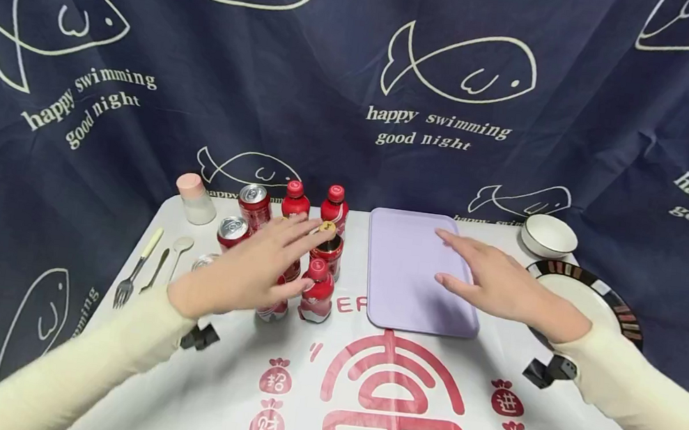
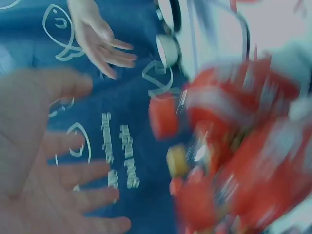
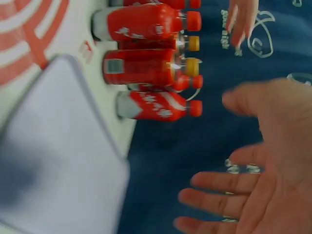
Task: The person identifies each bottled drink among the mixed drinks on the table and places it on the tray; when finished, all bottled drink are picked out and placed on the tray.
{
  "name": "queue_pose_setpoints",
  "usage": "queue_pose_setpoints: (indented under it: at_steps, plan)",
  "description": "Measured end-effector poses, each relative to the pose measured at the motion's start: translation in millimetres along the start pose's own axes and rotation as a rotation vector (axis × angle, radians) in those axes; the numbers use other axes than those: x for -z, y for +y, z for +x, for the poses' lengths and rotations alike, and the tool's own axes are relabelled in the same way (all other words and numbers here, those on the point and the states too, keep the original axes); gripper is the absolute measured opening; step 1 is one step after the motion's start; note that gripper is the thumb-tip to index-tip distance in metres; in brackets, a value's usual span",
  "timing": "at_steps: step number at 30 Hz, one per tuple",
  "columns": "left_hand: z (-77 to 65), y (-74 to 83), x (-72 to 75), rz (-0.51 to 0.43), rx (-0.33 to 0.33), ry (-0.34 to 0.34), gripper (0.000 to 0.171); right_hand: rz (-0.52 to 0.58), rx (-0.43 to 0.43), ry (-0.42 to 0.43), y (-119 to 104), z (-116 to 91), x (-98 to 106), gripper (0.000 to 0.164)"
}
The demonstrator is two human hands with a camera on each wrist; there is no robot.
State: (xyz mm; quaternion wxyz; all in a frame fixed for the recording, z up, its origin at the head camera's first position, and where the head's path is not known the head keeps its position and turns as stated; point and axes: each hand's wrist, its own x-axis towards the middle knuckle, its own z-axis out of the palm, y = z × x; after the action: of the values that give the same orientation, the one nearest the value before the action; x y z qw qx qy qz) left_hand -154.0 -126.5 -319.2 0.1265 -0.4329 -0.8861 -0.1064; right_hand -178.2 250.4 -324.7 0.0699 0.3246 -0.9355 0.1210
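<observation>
My left hand [image 1: 257, 262] is held over a cluster of red drinks, fingers spread and nothing in its grasp. Below it stand a small red-capped bottle [image 1: 317, 293], a gold-capped bottle [image 1: 329, 250] and several silver-topped cans [image 1: 233, 230]. Two more red-capped bottles [image 1: 335, 208] rise behind the fingers. Part of the cluster is hidden under this hand. My right hand [image 1: 495, 276] hovers above the right side of a lilac tray [image 1: 408, 271], its fingers extended and holding nothing. In the right wrist view the same drinks [image 3: 146, 22] stand beyond the tray's edge.
On the left lie a fork [image 1: 135, 273], a small dark utensil [image 1: 156, 269] and a pale spoon [image 1: 181, 247], with a pink-lidded jar [image 1: 196, 201] behind. A white bowl [image 1: 548, 236] and a dark-rimmed plate [image 1: 588, 297] sit at the right. A dark curtain [image 1: 331, 101] hangs along the back.
</observation>
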Motion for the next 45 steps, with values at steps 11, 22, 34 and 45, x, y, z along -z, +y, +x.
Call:
queue_pose_setpoints:
  at_steps: [11,22,34,45]
  plan:
    - [-36.1,56.4,-70.0,-0.221,0.213,0.336,0.077,0.090,-0.340,0.123,25.6,-49.6,-58.0,0.054]
    - [-11.2,60.2,-102.4,-0.443,0.610,0.468,0.091,-0.004,-0.519,0.200,46.7,-71.7,-105.4,0.050]
    - [0.1,57.8,-131.5,-0.457,0.685,0.526,0.078,0.152,-0.657,0.100,71.4,-72.6,-124.8,0.043]
    - [1.1,51.5,-136.9,-0.412,0.646,0.518,0.077,0.241,-0.692,0.147,79.1,-68.6,-127.7,0.039]
